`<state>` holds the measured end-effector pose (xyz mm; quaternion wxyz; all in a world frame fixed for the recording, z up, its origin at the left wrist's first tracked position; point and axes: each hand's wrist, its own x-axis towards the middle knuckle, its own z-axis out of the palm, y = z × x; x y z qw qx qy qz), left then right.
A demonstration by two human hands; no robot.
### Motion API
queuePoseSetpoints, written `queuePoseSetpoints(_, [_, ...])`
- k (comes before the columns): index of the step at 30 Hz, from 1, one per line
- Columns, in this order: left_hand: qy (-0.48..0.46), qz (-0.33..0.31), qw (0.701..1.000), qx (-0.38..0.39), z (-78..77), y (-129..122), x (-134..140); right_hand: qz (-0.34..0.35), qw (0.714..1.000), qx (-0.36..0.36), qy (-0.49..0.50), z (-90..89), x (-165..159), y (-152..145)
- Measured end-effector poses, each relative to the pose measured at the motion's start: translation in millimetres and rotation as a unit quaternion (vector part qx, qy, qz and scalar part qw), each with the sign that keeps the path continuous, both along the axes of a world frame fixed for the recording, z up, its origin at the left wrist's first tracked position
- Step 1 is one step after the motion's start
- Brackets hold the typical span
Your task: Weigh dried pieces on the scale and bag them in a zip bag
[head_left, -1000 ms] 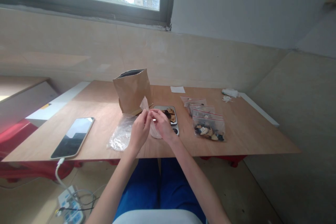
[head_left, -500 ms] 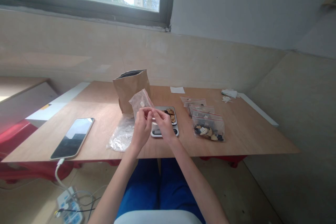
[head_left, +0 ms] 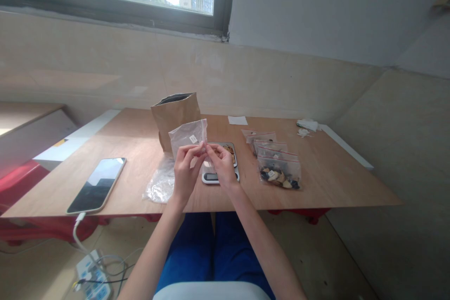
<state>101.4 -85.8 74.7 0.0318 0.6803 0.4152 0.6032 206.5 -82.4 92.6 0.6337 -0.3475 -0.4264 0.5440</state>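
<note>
A person seated at a low wooden table holds up a small clear plastic bag with both hands, above the table's near edge. The left hand pinches the bag's lower right corner between thumb and fingertips, the other fingers curled in; the right hand meets it there, its thumb and forefinger closed on the same corner. The bag stands raised and flat, with a small white label on its face, and looks empty.

Directly behind the hands sits a small kitchen scale, its tray loaded with dark and light pieces that the right hand partly hides. Behind and to the left of the scale stands an open brown paper bag, upright. A crumpled heap of clear plastic lies just left of the scale, near the table's front edge. To the right of the scale lie several zip bags, overlapping in a row; the nearest one holds mixed dark and pale pieces. Well to the left of the scale a phone lies face up, a white cable running from it off the table's edge to a power strip on the floor. A white slip of paper lies behind the scale, toward the wall.
</note>
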Motion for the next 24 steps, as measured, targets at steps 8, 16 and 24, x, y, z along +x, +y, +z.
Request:
queuePoseSetpoints(8, [-0.013, 0.04, 0.999, -0.007, 1.4, -3.1, -4.5, -0.013, 0.996, 0.012, -0.088, -1.4, 4.9, 0.2])
queuePoseSetpoints(16, [-0.146, 0.113, 0.983, -0.025, 4.9, -5.7, -12.0, -0.152, 0.977, -0.01, -0.149, -14.2, 34.7, 14.2])
queuePoseSetpoints(24, [-0.145, 0.113, 0.983, -0.019, -8.0, 5.6, -16.2, -0.149, 0.957, 0.046, -0.244, -19.3, 71.3, 20.3])
